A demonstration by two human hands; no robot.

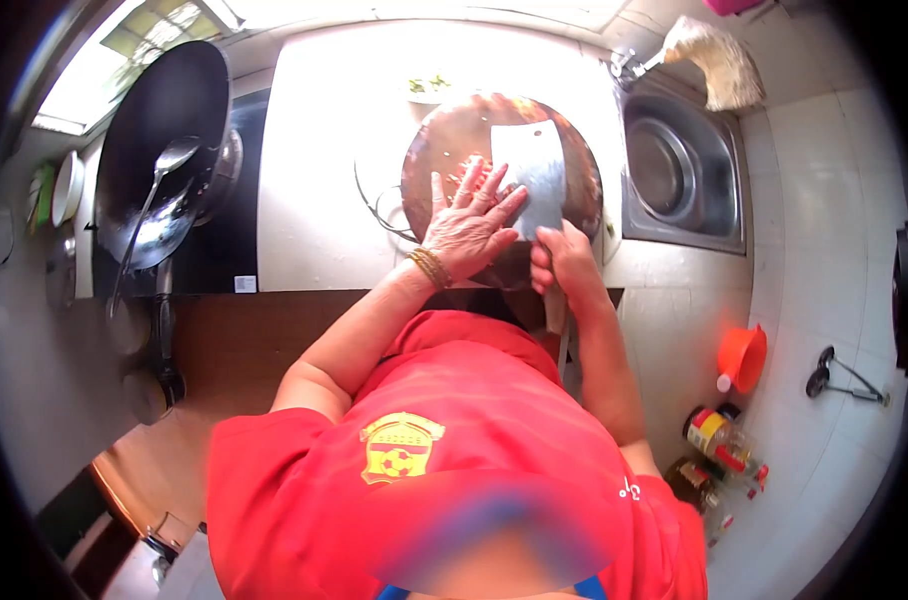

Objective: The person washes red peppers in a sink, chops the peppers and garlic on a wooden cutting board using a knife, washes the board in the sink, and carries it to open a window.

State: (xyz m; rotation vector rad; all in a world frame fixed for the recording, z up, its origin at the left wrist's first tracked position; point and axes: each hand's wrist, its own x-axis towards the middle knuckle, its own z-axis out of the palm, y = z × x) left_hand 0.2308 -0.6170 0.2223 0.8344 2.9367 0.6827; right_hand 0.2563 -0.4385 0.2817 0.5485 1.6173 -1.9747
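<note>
My right hand [571, 262] is closed around the handle of a cleaver [537, 180], whose broad blade lies over a round wooden chopping board [584, 190]. The blade points away from me. My left hand [469, 228] rests on the board with its fingers spread, the fingertips reaching to the left side of the blade. Small reddish chopped pieces [471, 166] lie on the board at those fingertips; what kind of food they are I cannot tell. What is under the left palm is hidden.
A small dish of green pieces [429, 88] stands behind the board. On the left, a wok [164, 110] holding a metal ladle [177, 153] sits over a dark stove. A steel sink [674, 170] is at the right. Bottles [714, 440] and an orange container [742, 358] stand lower right.
</note>
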